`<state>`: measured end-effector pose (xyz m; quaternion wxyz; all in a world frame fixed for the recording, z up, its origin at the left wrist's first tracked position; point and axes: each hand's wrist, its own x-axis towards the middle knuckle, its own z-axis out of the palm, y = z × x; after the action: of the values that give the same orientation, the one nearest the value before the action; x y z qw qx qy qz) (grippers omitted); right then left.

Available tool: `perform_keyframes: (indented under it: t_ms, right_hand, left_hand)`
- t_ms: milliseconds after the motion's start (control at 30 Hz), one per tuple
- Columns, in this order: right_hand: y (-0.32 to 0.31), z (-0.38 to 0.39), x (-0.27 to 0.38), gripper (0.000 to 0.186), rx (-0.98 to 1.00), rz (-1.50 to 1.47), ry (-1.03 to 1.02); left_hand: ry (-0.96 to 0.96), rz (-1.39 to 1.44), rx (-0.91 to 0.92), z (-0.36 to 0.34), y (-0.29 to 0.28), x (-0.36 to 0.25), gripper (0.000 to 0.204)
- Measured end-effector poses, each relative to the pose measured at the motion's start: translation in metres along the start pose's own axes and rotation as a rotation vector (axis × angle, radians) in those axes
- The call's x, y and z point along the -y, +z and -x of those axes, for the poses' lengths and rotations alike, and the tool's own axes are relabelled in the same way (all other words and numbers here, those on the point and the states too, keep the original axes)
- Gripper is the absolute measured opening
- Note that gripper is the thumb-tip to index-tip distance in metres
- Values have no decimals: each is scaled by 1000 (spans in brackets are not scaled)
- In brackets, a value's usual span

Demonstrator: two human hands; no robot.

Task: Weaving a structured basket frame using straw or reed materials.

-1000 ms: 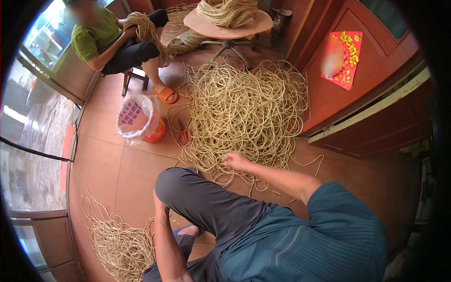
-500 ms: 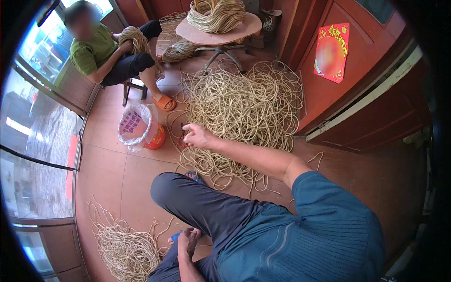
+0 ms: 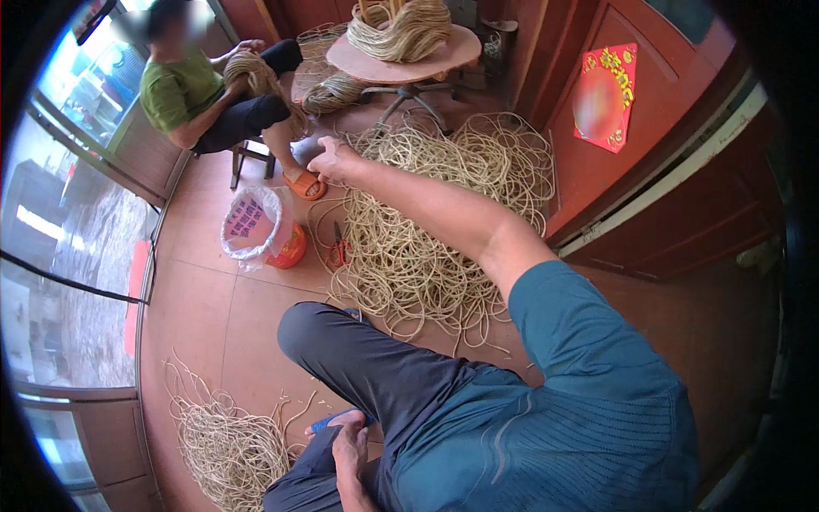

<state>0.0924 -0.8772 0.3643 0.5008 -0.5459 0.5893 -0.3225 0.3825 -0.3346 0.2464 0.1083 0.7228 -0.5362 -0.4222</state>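
My right arm is stretched out, and my right hand (image 3: 338, 162) is over the far left edge of a big loose heap of tan rope (image 3: 444, 222). It holds nothing; a finger points out toward the seated person while others look bent. Below it, red-handled scissors (image 3: 339, 249) lie on the floor beside the heap. My left hand (image 3: 348, 444) rests by my left leg, close to a blue sandal (image 3: 328, 422). It looks loosely open, with nothing seen in it, though its fingers show only partly. A smaller tan heap (image 3: 230, 448) lies left of it.
A person in a green shirt (image 3: 175, 94) sits at the far left, holding a rope bundle (image 3: 253, 75). A lined red bucket (image 3: 288, 247) stands between us. A round table (image 3: 341, 60) bears coiled rope (image 3: 401, 36). A red door (image 3: 657, 94) is at the right.
My right hand has moved up and away from beside the scissors, which now show fully. My left hand has shifted slightly down. The seated person has raised a hand off the rope bundle.
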Motion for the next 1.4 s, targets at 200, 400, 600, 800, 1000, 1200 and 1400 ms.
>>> perform_keyframes:
  t_ms: [200, 400, 600, 800, 1000, 1200, 1400]
  right_hand:
    - [83, 35, -3, 40, 176, 28, -275]
    - [149, 96, -26, 65, 508, 36, -276]
    - [164, 117, -35, 72, 506, 260, -358]
    - [141, 105, -45, 72, 500, 246, -255]
    - [114, 99, -68, 66, 454, 102, -84]
    - [91, 86, -93, 65, 400, 14, 27]
    - [58, 87, -94, 61, 278, -625, 383]
  left_hand:
    - [-73, -88, 42, 7, 3, -7, 32]
    - [-36, -48, 27, 5, 6, -22, 30]
    - [-33, -55, 6, 6, 3, -30, 29]
    - [-31, -101, 19, -1, 7, -12, 28]
    - [-86, -64, 32, -1, 6, -18, 30]
    - [-73, -32, 22, 0, 9, -14, 32]
    - [-55, -102, 36, -1, 8, -18, 32]
